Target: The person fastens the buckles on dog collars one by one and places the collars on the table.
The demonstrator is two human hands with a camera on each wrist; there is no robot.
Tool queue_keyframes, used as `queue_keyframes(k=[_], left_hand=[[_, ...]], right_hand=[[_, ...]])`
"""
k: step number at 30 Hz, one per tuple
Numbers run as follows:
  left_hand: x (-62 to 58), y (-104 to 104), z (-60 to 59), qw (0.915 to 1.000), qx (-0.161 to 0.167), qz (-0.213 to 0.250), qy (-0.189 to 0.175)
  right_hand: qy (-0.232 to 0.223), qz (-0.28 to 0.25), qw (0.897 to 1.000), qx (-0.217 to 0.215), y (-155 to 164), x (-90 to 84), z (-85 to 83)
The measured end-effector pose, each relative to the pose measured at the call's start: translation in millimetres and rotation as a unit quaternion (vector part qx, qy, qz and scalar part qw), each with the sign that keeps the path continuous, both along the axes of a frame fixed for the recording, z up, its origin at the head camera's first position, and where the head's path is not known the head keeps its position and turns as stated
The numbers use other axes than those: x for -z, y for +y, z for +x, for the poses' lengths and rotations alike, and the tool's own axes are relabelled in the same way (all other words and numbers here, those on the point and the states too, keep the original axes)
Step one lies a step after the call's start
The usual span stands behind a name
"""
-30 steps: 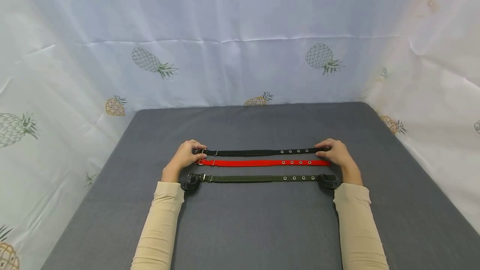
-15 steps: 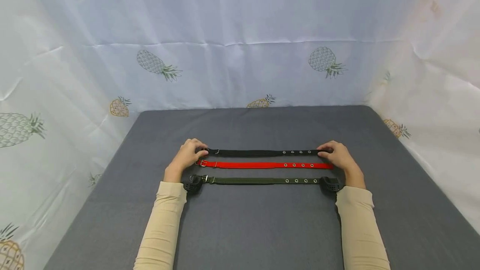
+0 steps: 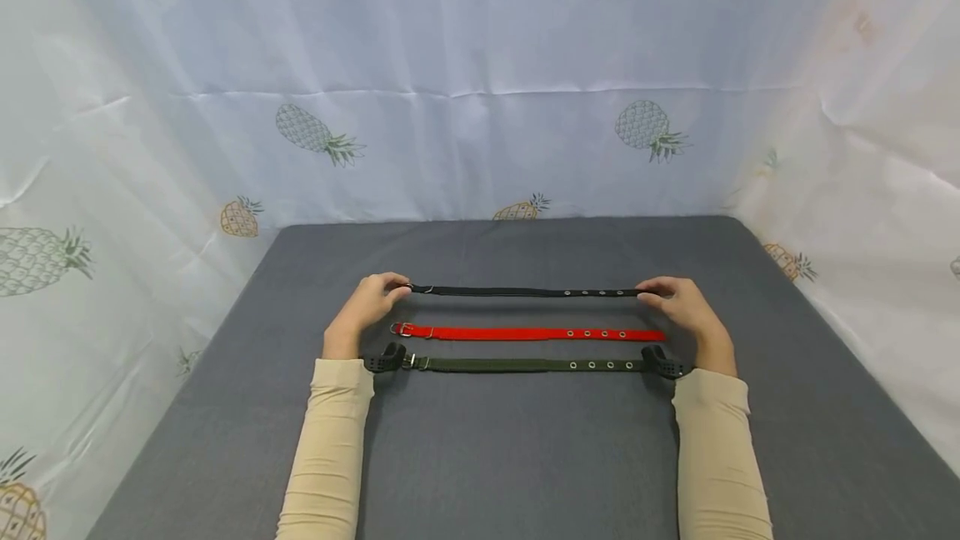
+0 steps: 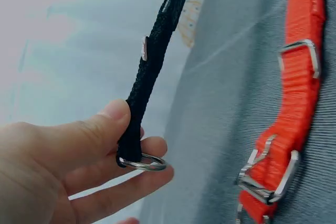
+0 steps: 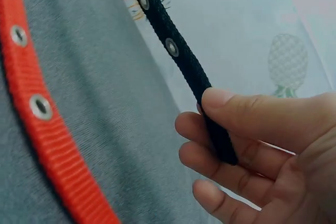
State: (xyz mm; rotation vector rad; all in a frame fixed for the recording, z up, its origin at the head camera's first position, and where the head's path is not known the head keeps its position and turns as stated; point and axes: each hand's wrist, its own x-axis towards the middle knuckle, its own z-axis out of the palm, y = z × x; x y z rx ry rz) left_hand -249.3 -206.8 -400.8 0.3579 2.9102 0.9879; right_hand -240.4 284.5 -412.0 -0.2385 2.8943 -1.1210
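- Nearest row: olive green belt (image 3: 517, 365) lies flat and straight on the grey surface (image 3: 510, 457), buckle end toward the left, eyelets toward the right. Neither hand touches it.
- Middle row: red belt (image 3: 525, 332) lies flat, parallel to the green one and just beyond it, buckle left; untouched.
- Farthest: black belt (image 3: 525, 292) is off the surface, stretched taut and level between the two hands, above and beyond the red one.
- Left hand (image 3: 367, 307): thumb and fingers pinch the black belt's metal ring end; wrist view confirms the pinch.
- Right hand (image 3: 686, 307): thumb and fingers pinch the eyelet tip.
- Judged step: the lift of the black belt, both ends secured.
- Next move calls for: equal tension at both ends, firm pinches so the webbing does not slip, and clearance over the red belt.
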Motion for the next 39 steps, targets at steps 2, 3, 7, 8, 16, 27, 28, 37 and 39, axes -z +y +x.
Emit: queue_keyframes(k=[2,3,7,8,16,27,28,37,39], left_hand=[[-2.2,-0.4,0.5,1.0000,-0.004,0.009,0.002],[-3.4,-0.5,0.6,0.9999,-0.006,0.015,0.004],[-8.4,-0.4,0.9,0.9985,-0.021,0.047,0.021],[-9.8,0.0,1.0,0.9979,-0.026,0.054,0.026],[-17.8,4.5,0.8,0.9948,-0.038,0.077,0.056],[-29.2,11.4,6.5,0.9926,-0.045,0.067,0.091],[-30.8,12.7,6.8,0.9919,-0.046,0.067,0.098],[-42.0,23.3,9.1,0.9822,-0.027,0.092,0.161],[-44.1,25.4,10.2,0.9790,-0.021,0.100,0.176]], right_hand=[[0.007,-0.005,1.000,0.003,-0.1,-1.1,1.2],[0.013,-0.008,1.000,0.007,0.1,-1.5,1.6],[0.058,-0.032,0.998,0.025,-0.4,-3.4,1.2],[0.073,-0.040,0.996,0.031,-1.3,-4.0,0.8],[0.119,-0.069,0.987,0.084,-8.7,-9.9,-2.5],[0.163,-0.126,0.969,0.138,-21.5,-25.7,-1.1],[0.172,-0.130,0.966,0.143,-24.3,-28.6,-0.8],[0.226,-0.168,0.946,0.159,-50.4,-54.1,2.7],[0.238,-0.170,0.942,0.162,-55.5,-58.8,3.6]])
